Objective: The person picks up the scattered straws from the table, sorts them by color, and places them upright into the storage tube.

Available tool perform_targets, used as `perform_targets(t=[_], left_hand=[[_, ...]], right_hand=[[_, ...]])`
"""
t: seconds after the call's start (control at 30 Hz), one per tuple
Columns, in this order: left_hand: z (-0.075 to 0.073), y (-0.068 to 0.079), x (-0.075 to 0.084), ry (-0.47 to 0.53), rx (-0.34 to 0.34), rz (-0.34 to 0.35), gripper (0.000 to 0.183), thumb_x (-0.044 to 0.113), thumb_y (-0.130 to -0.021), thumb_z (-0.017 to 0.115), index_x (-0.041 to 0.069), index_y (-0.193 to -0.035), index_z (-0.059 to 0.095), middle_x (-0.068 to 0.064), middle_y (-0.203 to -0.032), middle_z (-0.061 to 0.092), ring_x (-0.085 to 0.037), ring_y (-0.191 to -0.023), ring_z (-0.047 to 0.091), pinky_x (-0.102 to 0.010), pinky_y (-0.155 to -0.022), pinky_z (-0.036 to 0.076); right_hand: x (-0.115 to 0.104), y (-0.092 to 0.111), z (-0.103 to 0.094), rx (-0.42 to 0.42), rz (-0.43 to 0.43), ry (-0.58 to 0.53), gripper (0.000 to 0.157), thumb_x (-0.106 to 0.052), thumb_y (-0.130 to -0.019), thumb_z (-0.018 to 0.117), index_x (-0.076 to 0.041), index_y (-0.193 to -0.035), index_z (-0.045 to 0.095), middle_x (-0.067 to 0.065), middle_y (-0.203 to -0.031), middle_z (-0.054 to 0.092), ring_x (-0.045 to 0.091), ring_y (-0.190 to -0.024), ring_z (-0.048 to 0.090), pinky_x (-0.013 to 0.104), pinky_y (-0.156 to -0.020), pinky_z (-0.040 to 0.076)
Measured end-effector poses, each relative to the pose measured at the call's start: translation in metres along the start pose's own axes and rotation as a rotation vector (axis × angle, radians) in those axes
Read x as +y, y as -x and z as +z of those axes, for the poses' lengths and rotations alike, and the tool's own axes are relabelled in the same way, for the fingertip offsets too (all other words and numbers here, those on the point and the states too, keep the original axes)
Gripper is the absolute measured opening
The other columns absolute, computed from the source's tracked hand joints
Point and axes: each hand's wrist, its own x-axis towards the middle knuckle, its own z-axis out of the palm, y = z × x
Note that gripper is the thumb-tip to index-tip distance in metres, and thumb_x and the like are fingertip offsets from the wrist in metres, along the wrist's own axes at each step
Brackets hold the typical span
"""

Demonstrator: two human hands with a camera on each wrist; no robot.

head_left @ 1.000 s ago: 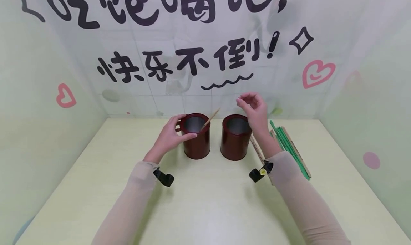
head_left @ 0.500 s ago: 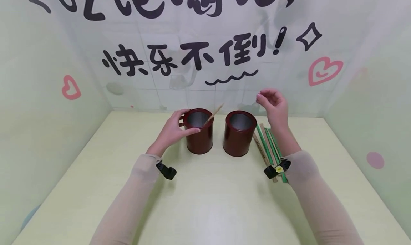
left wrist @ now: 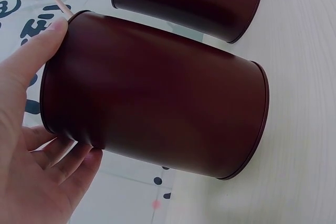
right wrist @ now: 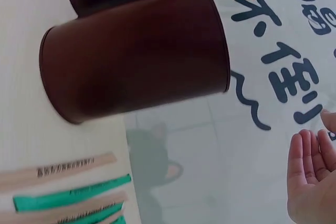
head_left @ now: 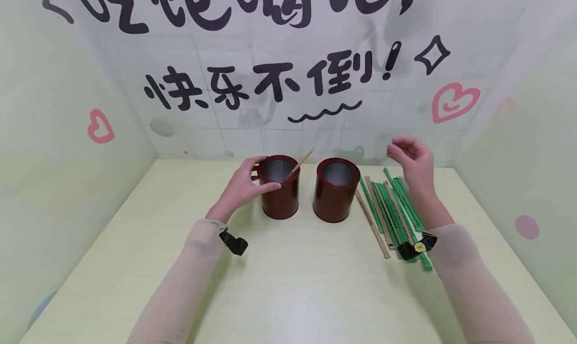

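Observation:
My left hand (head_left: 241,189) grips the rim of a dark red cylindrical canister (head_left: 279,201), thumb at the front and fingers round the far left side. A thin tan stick (head_left: 301,162) leans in that canister and pokes out over its rim. To its right stands a second dark red canister (head_left: 332,201), open at the top, with nothing visible inside. My right hand (head_left: 416,166) hovers above the far right of a pile of thin green and tan strips (head_left: 388,211). Its fingers are loosely bent, and the right wrist view shows nothing in that hand (right wrist: 315,179).
The pale table (head_left: 288,284) runs back to a white wall sheet (head_left: 198,143) printed with large black characters. Side walls rise at left and right. Printed marks show on the strips (right wrist: 65,171) in the right wrist view.
My right hand has moved right, away from the second canister and over the strips, uncovering more of them. The left hand stays on its canister. The head view has shifted slightly.

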Motion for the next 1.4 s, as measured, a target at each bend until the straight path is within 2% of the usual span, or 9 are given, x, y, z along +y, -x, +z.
perform_targets(t=[0.13, 0.23, 0.47, 0.83, 1.07, 1.4], left_hand=[[0.000, 0.000, 0.000, -0.002, 0.005, 0.005, 0.086, 0.031, -0.080, 0.084, 0.003, -0.148, 0.039, -0.016, -0.149, 0.044, -0.033, -0.134, 0.047, -0.048, -0.108, 0.047], [0.002, -0.003, 0.002, -0.004, 0.007, 0.009, 0.085, 0.031, -0.081, 0.083, 0.003, -0.148, 0.039, -0.016, -0.149, 0.044, -0.033, -0.133, 0.048, -0.049, -0.108, 0.047], [0.003, -0.003, 0.005, -0.015, 0.014, -0.005, 0.086, 0.033, -0.081, 0.083, 0.004, -0.148, 0.039, -0.016, -0.149, 0.044, -0.033, -0.134, 0.048, -0.047, -0.108, 0.048], [0.004, 0.000, 0.008, -0.008, 0.027, -0.011, 0.087, 0.032, -0.080, 0.084, 0.004, -0.148, 0.039, -0.016, -0.149, 0.044, -0.033, -0.133, 0.048, -0.049, -0.108, 0.048], [0.005, 0.002, 0.008, -0.013, 0.030, -0.018, 0.086, 0.033, -0.080, 0.084, 0.004, -0.148, 0.039, -0.016, -0.148, 0.044, -0.034, -0.131, 0.049, -0.050, -0.107, 0.048], [0.006, 0.003, 0.006, -0.020, 0.039, -0.014, 0.086, 0.033, -0.080, 0.084, 0.002, -0.147, 0.040, -0.017, -0.147, 0.045, -0.032, -0.132, 0.048, -0.048, -0.107, 0.048]], right_hand=[[0.002, 0.002, -0.019, -0.005, 0.010, 0.014, 0.010, -0.003, -0.091, 0.069, -0.007, -0.100, 0.067, -0.006, -0.087, 0.070, 0.004, -0.078, 0.070, 0.013, -0.077, 0.056], [0.003, 0.003, -0.035, -0.002, 0.015, 0.015, 0.013, -0.001, -0.091, 0.068, -0.012, -0.097, 0.068, -0.007, -0.087, 0.071, 0.003, -0.077, 0.070, 0.013, -0.076, 0.056], [0.008, 0.007, -0.059, -0.029, 0.037, 0.011, 0.017, 0.003, -0.091, 0.066, -0.013, -0.096, 0.069, -0.007, -0.084, 0.073, 0.003, -0.077, 0.071, 0.013, -0.075, 0.057], [0.015, 0.015, -0.093, -0.065, 0.120, 0.148, 0.012, -0.002, -0.093, 0.065, -0.013, -0.097, 0.068, -0.013, -0.083, 0.073, -0.001, -0.072, 0.070, 0.009, -0.071, 0.055], [0.022, 0.020, -0.117, -0.078, 0.219, 0.262, 0.008, -0.009, -0.094, 0.067, -0.017, -0.095, 0.069, -0.017, -0.080, 0.072, -0.004, -0.070, 0.070, 0.009, -0.069, 0.055], [0.033, 0.024, -0.138, -0.118, 0.350, 0.350, 0.006, -0.015, -0.095, 0.067, -0.021, -0.094, 0.067, -0.018, -0.080, 0.070, -0.005, -0.072, 0.069, 0.010, -0.068, 0.055]])
